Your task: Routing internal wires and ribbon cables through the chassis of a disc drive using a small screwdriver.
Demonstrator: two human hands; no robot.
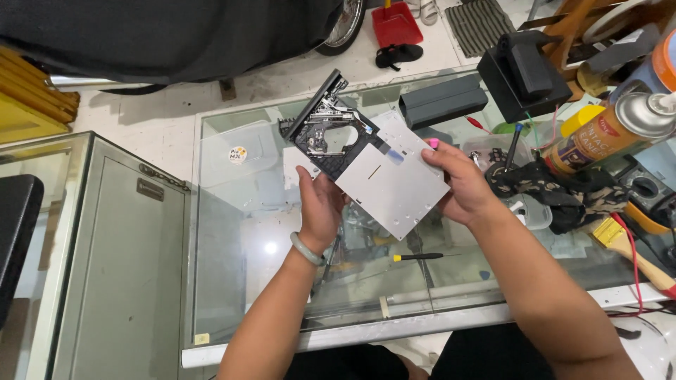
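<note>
The spray can point(611, 131) (perhaps a cleaner) is cut off at the right edge.

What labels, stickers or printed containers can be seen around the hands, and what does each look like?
Spray can: lying tilted at the right, silver top, orange and white label.
Round sticker: on the glass table, left of the left hand, white with orange and dark marks.
Small plate: on the cabinet at the left, grey rectangle.
No screens show.

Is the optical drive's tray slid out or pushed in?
Slid out: the black tray sticks out past the silver drive casing, exposing its mechanism.
</note>
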